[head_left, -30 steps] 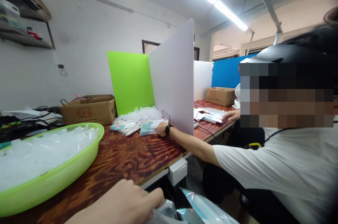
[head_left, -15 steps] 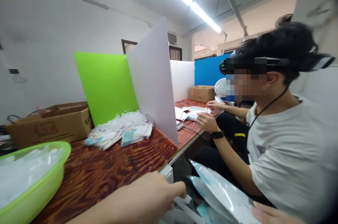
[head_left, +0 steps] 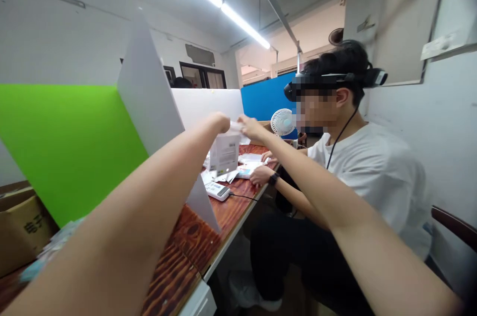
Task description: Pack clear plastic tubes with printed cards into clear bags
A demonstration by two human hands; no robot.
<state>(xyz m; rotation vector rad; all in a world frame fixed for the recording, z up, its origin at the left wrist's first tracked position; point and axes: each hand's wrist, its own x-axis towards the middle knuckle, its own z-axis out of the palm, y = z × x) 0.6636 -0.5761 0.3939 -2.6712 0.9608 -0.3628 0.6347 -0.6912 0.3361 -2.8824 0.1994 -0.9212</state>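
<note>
Both my arms stretch far forward, past the end of the white divider. My left hand (head_left: 221, 121) and my right hand (head_left: 250, 127) are close together over the neighbouring part of the table, fingers closed at the top of white packets. One white packet (head_left: 225, 154) hangs below them, its printed label and barcode facing me. Motion blurs the fingertips, and how many packets hang there I cannot tell. Beneath are loose white papers and packets (head_left: 246, 169) on the wooden table (head_left: 238, 199), by a co-worker's hands (head_left: 262, 176).
The white divider (head_left: 149, 92) and green panel (head_left: 63, 142) stand left. A co-worker in a white shirt (head_left: 376, 167) sits right, wearing a headset. A small white fan (head_left: 282, 122), a white device with a cable (head_left: 217, 191) and a cardboard box (head_left: 22, 231) are around.
My hands have gone from low by the table edge to far forward over the co-worker's area, carrying packets. The view has swung right; the green basin is out of sight.
</note>
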